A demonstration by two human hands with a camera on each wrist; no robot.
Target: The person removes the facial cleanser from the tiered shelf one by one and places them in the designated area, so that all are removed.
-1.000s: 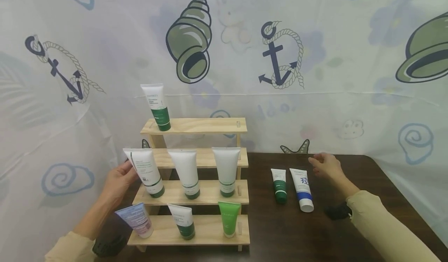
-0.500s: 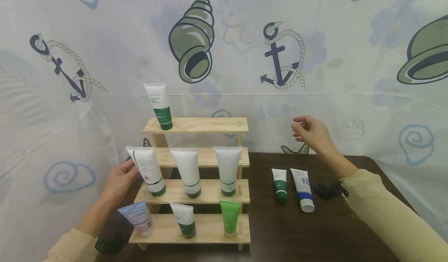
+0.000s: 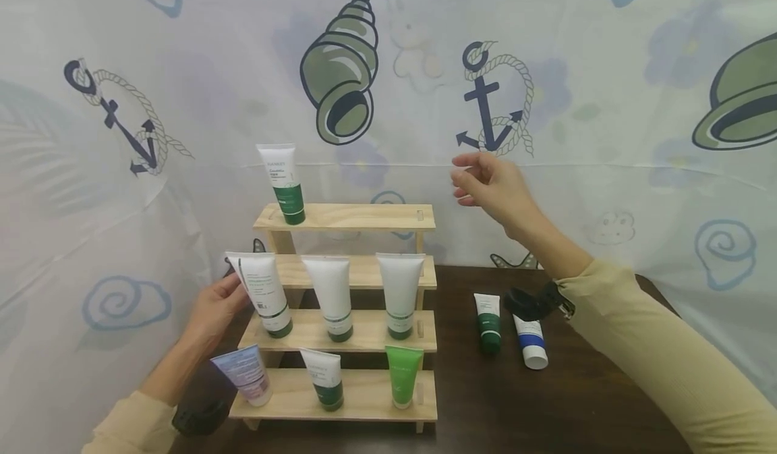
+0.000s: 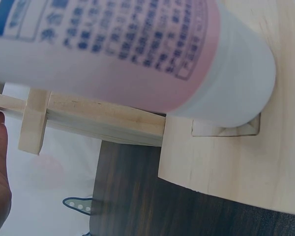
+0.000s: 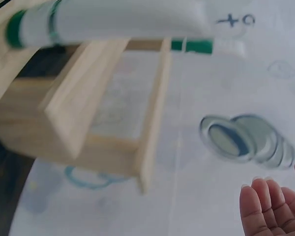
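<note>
- Head view: a four-shelf stand (image 3: 364, 216) of smooth, pale wood rises in steps on a dark wooden table (image 3: 461, 407), before a creased printed cloth (image 3: 243, 56).
- Seven plastic tubes stand on it, flat-ended above, round at the cap: one white-and-green tube (image 3: 284, 185) on top, three large white tubes (image 3: 330, 292) on the third shelf down, and, on the lowest, a blue-and-pink tube (image 3: 244, 375), a short white tube (image 3: 324, 376) and a bright green tube (image 3: 403, 376).
- Two more lie on the table: a small green-capped tube (image 3: 488, 322) and a white-and-blue tube (image 3: 533, 347), partly covered by a black wrist device (image 3: 533, 304).
- The left hand (image 3: 212, 311) reaches behind the leftmost large tube, which hides its fingertips; I cannot tell whether they grip anything.
- The right hand (image 3: 496, 189) is raised before the cloth, fingers loosely bent, holding nothing.
- Left wrist view: the blue-and-pink tube's printed side fills the top, its cap over a slotted joint; part of the hand shows at the left edge.
- Right wrist view, blurred: a large white tube crosses the top; four fingers curve, palm bare.
</note>
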